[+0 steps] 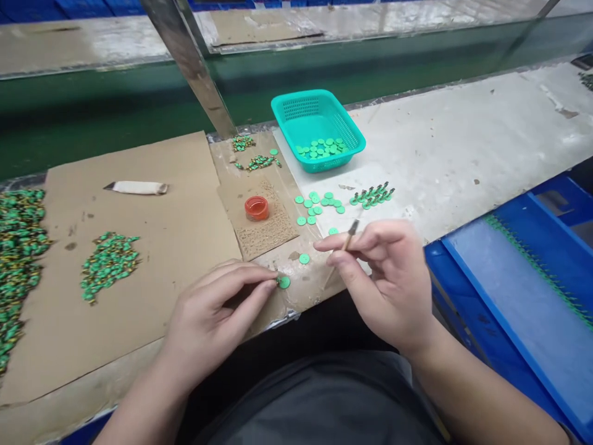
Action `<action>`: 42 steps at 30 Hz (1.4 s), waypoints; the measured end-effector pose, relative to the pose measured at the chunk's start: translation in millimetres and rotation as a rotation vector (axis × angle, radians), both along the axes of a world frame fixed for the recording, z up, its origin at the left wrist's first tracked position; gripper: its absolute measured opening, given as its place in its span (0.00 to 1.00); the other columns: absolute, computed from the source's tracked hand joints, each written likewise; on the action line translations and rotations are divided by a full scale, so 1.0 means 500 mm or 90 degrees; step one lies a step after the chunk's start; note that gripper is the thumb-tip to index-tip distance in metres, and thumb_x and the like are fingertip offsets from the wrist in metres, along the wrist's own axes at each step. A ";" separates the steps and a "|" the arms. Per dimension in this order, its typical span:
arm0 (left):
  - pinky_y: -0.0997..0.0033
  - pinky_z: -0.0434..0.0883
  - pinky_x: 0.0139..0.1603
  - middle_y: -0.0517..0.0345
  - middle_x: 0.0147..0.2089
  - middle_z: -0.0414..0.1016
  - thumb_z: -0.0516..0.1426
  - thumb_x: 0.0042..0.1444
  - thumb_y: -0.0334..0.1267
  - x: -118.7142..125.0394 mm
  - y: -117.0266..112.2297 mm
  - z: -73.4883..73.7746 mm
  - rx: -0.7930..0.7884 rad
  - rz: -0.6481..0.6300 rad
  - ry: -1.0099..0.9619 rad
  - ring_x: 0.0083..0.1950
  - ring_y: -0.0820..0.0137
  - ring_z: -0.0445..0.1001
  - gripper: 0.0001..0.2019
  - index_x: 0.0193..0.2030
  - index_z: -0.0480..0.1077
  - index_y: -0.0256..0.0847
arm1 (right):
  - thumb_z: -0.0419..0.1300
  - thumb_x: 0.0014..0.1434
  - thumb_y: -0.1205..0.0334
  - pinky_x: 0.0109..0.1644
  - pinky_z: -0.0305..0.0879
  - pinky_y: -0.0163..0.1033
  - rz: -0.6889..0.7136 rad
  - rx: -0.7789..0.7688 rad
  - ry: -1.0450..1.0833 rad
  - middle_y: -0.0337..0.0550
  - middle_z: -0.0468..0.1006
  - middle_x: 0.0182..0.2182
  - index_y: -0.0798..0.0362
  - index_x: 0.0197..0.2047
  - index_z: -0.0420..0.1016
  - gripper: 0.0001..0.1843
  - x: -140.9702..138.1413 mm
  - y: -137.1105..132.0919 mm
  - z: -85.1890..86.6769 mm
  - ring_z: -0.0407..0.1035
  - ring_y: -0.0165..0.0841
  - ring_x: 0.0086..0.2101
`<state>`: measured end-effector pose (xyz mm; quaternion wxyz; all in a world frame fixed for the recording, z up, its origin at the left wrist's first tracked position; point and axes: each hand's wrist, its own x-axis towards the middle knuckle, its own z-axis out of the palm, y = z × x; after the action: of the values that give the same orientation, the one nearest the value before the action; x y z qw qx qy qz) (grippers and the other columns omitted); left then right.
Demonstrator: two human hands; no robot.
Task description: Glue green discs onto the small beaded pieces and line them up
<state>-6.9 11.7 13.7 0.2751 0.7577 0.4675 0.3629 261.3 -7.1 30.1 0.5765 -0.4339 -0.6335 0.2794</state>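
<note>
My left hand [217,309] is closed in a pinch at the table's front edge. Its thumb and forefinger meet at the rim of a round green disc [284,282]; a tiny dark piece shows at the fingertips, mostly hidden. Held in my right hand [389,278] is a thin wooden stick with a dark tip [351,235], like a small brush, tip up and tilted. A single green disc [304,259] lies between the hands. Beyond it are several loose discs [317,211] and rows of discs with dark figures standing on them [373,194].
A red cap-like cup [256,208] sits on cardboard. Behind stands a teal basket [282,120] holding green discs. Small green-and-gold pieces form a pile [110,262] and a larger heap [21,253] at left. A white wrapped pointed tool [139,188] lies there. Blue crates [514,266] stand right.
</note>
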 end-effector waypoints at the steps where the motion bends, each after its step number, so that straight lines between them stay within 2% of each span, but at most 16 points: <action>1: 0.68 0.84 0.50 0.64 0.45 0.93 0.69 0.74 0.43 0.000 0.002 -0.001 -0.006 -0.005 0.002 0.44 0.67 0.90 0.05 0.47 0.90 0.58 | 0.66 0.81 0.70 0.60 0.93 0.47 -0.008 0.002 0.008 0.38 0.92 0.51 0.41 0.62 0.72 0.16 -0.001 0.000 -0.002 0.95 0.38 0.52; 3: 0.66 0.85 0.51 0.64 0.46 0.94 0.69 0.74 0.45 0.001 0.003 -0.002 -0.025 0.005 0.006 0.44 0.65 0.91 0.05 0.47 0.90 0.58 | 0.67 0.81 0.70 0.64 0.92 0.51 -0.004 0.001 -0.047 0.39 0.94 0.51 0.41 0.68 0.72 0.20 0.001 -0.001 -0.005 0.95 0.39 0.51; 4: 0.65 0.85 0.51 0.64 0.46 0.94 0.69 0.74 0.46 0.002 0.003 -0.002 -0.032 0.011 0.009 0.44 0.65 0.91 0.05 0.47 0.90 0.58 | 0.66 0.82 0.69 0.65 0.92 0.51 0.005 -0.002 -0.090 0.41 0.95 0.52 0.42 0.68 0.75 0.18 0.003 -0.002 -0.006 0.94 0.39 0.52; 7: 0.65 0.84 0.52 0.65 0.45 0.94 0.70 0.74 0.48 0.004 0.003 -0.001 -0.037 0.014 0.013 0.43 0.64 0.90 0.05 0.45 0.90 0.58 | 0.65 0.83 0.67 0.62 0.92 0.47 0.021 -0.016 -0.173 0.43 0.96 0.52 0.45 0.58 0.84 0.08 0.011 -0.003 -0.009 0.94 0.40 0.52; 10: 0.64 0.84 0.52 0.65 0.45 0.94 0.69 0.74 0.48 0.008 0.003 -0.001 -0.042 0.014 0.018 0.43 0.64 0.90 0.05 0.45 0.90 0.59 | 0.67 0.83 0.66 0.59 0.91 0.44 0.010 -0.023 -0.169 0.42 0.96 0.50 0.46 0.53 0.86 0.06 0.013 -0.005 -0.015 0.93 0.39 0.51; 14: 0.61 0.84 0.53 0.63 0.46 0.95 0.69 0.73 0.52 0.012 0.004 -0.003 -0.053 0.032 0.041 0.44 0.61 0.91 0.08 0.44 0.90 0.58 | 0.68 0.82 0.67 0.58 0.90 0.40 0.005 -0.011 -0.150 0.41 0.95 0.48 0.46 0.54 0.86 0.05 0.011 -0.006 -0.021 0.93 0.36 0.49; 19: 0.60 0.85 0.52 0.62 0.45 0.94 0.68 0.73 0.56 0.012 0.004 -0.004 -0.055 0.050 0.060 0.43 0.60 0.90 0.11 0.45 0.90 0.58 | 0.67 0.83 0.64 0.56 0.89 0.42 0.010 -0.022 -0.162 0.41 0.94 0.48 0.46 0.53 0.84 0.04 0.012 -0.005 -0.021 0.92 0.37 0.48; 27: 0.61 0.85 0.54 0.64 0.45 0.94 0.69 0.74 0.49 0.013 0.000 -0.004 0.006 0.007 0.049 0.43 0.63 0.90 0.06 0.46 0.89 0.58 | 0.65 0.84 0.63 0.53 0.85 0.44 0.017 -0.017 -0.200 0.41 0.92 0.45 0.47 0.51 0.82 0.05 0.014 -0.006 -0.018 0.89 0.37 0.46; 34: 0.71 0.81 0.53 0.65 0.48 0.94 0.71 0.75 0.40 0.003 0.004 -0.008 0.091 -0.058 0.059 0.44 0.72 0.89 0.02 0.50 0.89 0.53 | 0.63 0.84 0.61 0.52 0.83 0.44 0.063 -0.001 -0.340 0.41 0.91 0.45 0.46 0.51 0.82 0.06 0.041 -0.002 0.007 0.86 0.39 0.44; 38: 0.70 0.81 0.55 0.63 0.48 0.94 0.71 0.76 0.42 0.010 -0.006 -0.010 0.080 -0.039 0.063 0.46 0.70 0.89 0.03 0.50 0.90 0.51 | 0.63 0.84 0.62 0.52 0.82 0.42 0.102 -0.036 -0.409 0.40 0.90 0.43 0.46 0.51 0.82 0.06 0.050 -0.001 0.015 0.87 0.39 0.44; 42: 0.72 0.80 0.56 0.62 0.49 0.95 0.70 0.78 0.44 0.020 -0.016 -0.008 0.064 -0.001 0.078 0.47 0.71 0.89 0.07 0.50 0.91 0.48 | 0.63 0.86 0.57 0.51 0.81 0.37 0.064 -0.067 -0.386 0.36 0.88 0.43 0.45 0.50 0.80 0.08 0.024 -0.017 0.010 0.86 0.33 0.41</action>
<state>2.9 3.5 9.9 0.2080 0.7918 0.4639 0.3385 273.2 -15.8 35.1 0.3233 -0.4948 -0.7820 0.1977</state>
